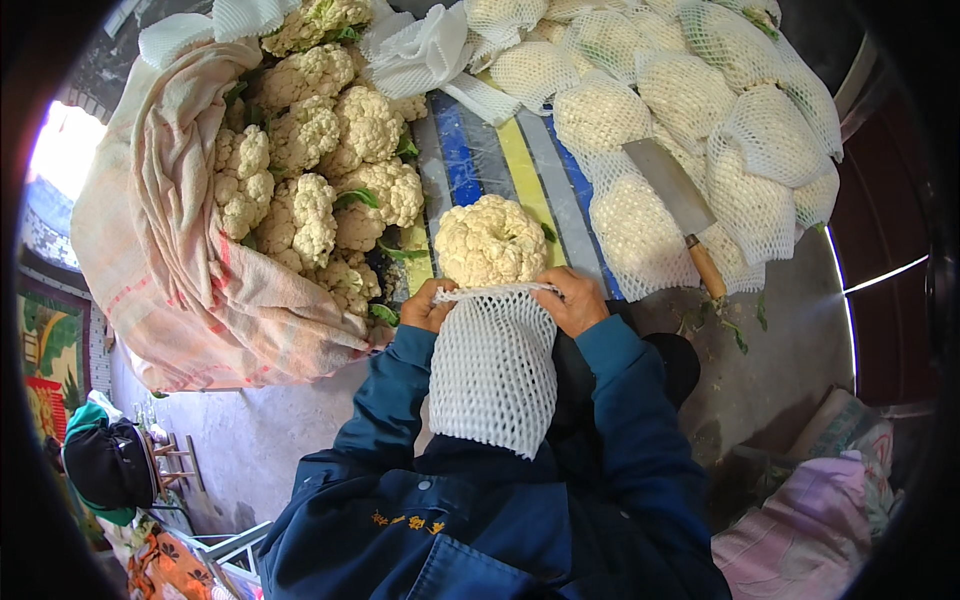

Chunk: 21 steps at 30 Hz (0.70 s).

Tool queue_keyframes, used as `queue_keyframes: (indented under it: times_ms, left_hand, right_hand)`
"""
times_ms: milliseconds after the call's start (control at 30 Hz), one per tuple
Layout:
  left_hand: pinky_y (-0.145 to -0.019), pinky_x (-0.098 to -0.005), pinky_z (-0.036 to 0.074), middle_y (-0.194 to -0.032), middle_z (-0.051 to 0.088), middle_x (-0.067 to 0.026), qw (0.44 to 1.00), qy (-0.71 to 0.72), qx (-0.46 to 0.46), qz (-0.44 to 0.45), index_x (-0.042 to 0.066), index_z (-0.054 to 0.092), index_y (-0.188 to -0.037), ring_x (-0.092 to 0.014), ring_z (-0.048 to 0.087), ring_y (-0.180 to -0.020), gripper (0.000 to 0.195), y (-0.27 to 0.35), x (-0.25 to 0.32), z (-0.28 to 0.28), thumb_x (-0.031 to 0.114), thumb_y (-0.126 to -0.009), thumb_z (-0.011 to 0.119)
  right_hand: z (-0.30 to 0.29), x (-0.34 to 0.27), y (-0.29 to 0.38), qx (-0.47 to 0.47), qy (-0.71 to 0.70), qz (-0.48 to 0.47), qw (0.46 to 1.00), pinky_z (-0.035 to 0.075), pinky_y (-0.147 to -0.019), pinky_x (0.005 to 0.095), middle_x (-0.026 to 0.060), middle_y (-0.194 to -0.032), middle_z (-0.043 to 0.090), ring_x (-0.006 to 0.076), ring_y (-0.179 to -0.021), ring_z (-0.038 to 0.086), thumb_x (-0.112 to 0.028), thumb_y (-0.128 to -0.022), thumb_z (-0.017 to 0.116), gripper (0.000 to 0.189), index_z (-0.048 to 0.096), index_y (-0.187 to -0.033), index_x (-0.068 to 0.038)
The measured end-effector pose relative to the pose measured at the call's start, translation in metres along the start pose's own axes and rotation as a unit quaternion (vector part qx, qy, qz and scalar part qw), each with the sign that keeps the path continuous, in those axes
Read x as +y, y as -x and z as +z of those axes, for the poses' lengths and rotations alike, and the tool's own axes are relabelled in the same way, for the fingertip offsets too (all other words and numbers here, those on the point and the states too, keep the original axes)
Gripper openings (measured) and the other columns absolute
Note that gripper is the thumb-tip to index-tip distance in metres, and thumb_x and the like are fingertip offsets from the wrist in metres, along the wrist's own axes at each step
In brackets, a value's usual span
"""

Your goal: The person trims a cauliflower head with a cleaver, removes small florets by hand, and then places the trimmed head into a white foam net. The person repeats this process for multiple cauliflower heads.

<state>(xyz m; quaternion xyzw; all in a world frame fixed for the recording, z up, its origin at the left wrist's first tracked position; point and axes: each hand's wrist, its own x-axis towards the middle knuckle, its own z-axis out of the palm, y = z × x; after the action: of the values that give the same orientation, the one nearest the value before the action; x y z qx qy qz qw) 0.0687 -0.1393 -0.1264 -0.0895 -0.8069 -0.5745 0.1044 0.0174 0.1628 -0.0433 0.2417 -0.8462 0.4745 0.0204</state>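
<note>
A bare cauliflower head [491, 240] sits at the near edge of the striped table. Directly below it in the picture hangs a white foam net sleeve [491, 367], its rim stretched between both hands at the cauliflower's near side. My left hand [427, 305] pinches the rim's left end, and my right hand [574, 301] pinches its right end. Several bare cauliflowers [367, 124] are heaped to the left. Netted cauliflowers [630, 232] are piled to the right, with a cleaver [671, 187] lying on them, its wooden handle towards me.
A pinkish cloth [180, 225] drapes over the left side of the bare cauliflowers. Loose foam net sleeves [420, 52] lie at the back of the striped table covering [517, 150]. Leaf scraps are on the floor at right, and a pink-purple cloth [802, 517] lies at lower right.
</note>
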Motion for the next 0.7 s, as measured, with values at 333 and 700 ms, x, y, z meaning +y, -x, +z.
queue_keyframes:
  times_ms: [333,700]
  left_hand:
    - [-0.091,-0.0386,0.055,-0.118,0.068,-0.0106,0.996,0.077,0.053,0.016,0.004,0.064,-0.124,-0.022,0.066,-0.107,0.025,0.001,-0.036,-0.01,0.006,-0.099,0.063]
    - [-0.086,-0.0411,0.054,-0.119,0.067,-0.0144,0.986,-0.007,0.14,0.095,0.001,0.058,-0.132,-0.024,0.065,-0.099,0.038,-0.026,-0.086,-0.008,0.023,-0.102,0.063]
  right_hand:
    - [0.01,-0.003,-0.01,0.115,0.031,-0.067,0.991,0.054,-0.071,0.0418,0.0153,-0.097,0.067,0.0373,-0.086,0.068,-0.005,-0.084,0.075,0.023,0.07,-0.107,-0.005]
    - [0.029,0.001,-0.026,0.199,0.067,-0.107,0.972,0.055,-0.07,0.0466,0.0124,-0.097,0.065,0.0402,-0.084,0.067,-0.007,-0.078,0.078,0.037,0.069,-0.113,-0.016]
